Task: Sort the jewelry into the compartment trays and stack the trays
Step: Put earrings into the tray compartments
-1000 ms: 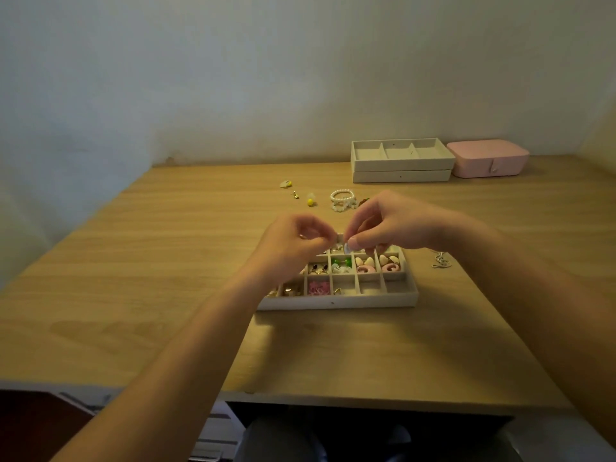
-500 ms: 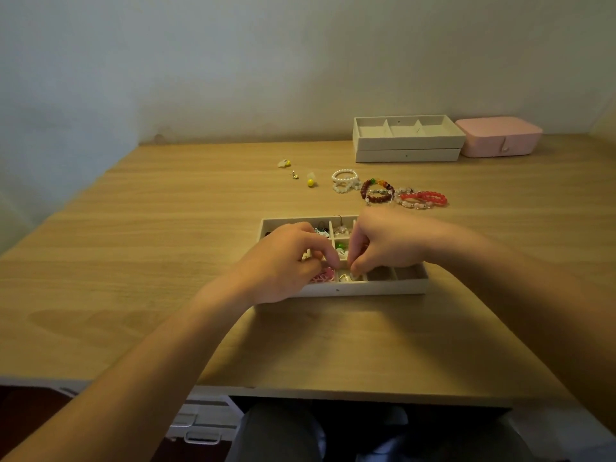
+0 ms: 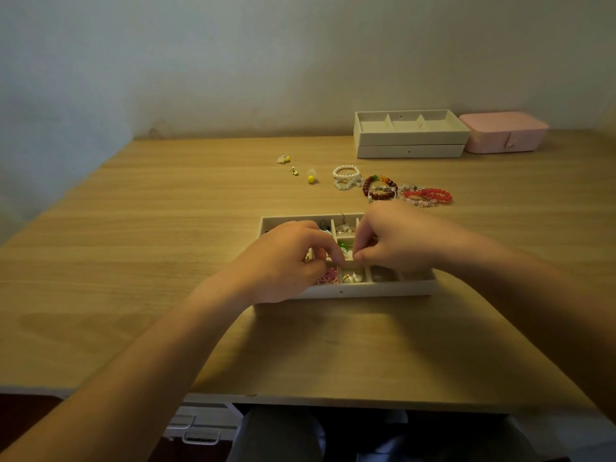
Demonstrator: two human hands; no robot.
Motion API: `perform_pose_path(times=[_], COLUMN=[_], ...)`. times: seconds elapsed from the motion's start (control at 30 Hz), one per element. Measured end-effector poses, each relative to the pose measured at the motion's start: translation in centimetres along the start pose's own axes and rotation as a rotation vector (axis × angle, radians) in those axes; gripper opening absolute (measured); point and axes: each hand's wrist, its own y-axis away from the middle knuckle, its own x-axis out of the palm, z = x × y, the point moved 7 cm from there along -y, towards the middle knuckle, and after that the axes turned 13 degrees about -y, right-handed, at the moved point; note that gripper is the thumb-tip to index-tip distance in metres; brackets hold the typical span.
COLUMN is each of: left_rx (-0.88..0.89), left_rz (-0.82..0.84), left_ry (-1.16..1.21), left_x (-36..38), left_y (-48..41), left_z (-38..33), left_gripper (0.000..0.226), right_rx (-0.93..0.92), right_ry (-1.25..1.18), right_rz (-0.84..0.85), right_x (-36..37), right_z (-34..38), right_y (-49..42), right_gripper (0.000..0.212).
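Observation:
A white compartment tray (image 3: 366,290) lies in the middle of the wooden desk with small jewelry in several cells: a green bead (image 3: 343,244), a pink piece (image 3: 328,276) and a white-and-gold piece (image 3: 351,278) in a front cell. My left hand (image 3: 286,258) and my right hand (image 3: 396,241) hover over the tray, fingertips pinched close together just above the white piece. Whether either pinch holds anything is hidden. Beyond the tray lie a pearl bracelet (image 3: 346,171), a brown beaded bracelet (image 3: 380,189) and a red bracelet (image 3: 430,195).
Two more white trays (image 3: 410,136) stand stacked at the back by the wall, with a pink box (image 3: 503,132) to their right. Small loose pieces (image 3: 283,159) and a yellow bead (image 3: 311,179) lie left of the bracelets. The desk's front edge is close to me.
Both hands came down from above the tray into it, fingertips still together. A white-and-gold piece now shows in a front cell below them. My view tilted, which reveals the bracelets.

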Motion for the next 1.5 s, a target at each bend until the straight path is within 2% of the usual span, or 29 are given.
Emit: perform_pose_path(times=[0.1,0.2,0.47,0.63,0.9,1.07,1.27,1.4,1.5], left_rx=[0.019,0.026,0.051,0.061,0.124,0.182,0.168,0.079,-0.073], left_rz=[0.059,0.120,0.133,0.119,0.062,0.026,0.047,-0.021,-0.114], left_ry=[-0.063,-0.155,-0.335,-0.349,-0.422,-0.407,-0.338,-0.221,-0.105], left_x=[0.1,0.5,0.9,0.8,0.7,0.2,0.5,-1.1,-3.0], left_y=[0.0,0.0,-0.1,-0.1,-0.3,-0.6,-0.5,-0.8,-1.6], left_z=[-0.7,-1.3,-1.5,-1.8,-2.4,-2.7,-2.0,-1.0,1.5], left_gripper=[0.027,0.027,0.027,0.026,0.025,0.026,0.026,0.029,0.023], right_rx=[0.008,0.012,-0.010,-0.013,-0.020,-0.018,-0.005,-0.036,-0.051], right_ry=[-0.042,-0.052,-0.002,-0.048,-0.015,-0.086,-0.046,-0.124,-0.259], right_rz=[0.056,0.113,0.172,0.120,0.161,0.101,0.195,0.063,-0.026], right_x=[-0.3,0.1,0.7,0.5,0.9,0.3,0.7,-1.1,-2.1], right_z=[-0.3,-0.5,-0.6,-0.6,-0.8,-1.0,-0.8,-0.5,-0.2], right_y=[0.4,0.7,1.1,1.1,1.2,0.9,0.8,-0.1,-1.8], right_gripper=[0.027,0.033,0.037,0.035,0.035,0.034,0.033,0.030,0.027])
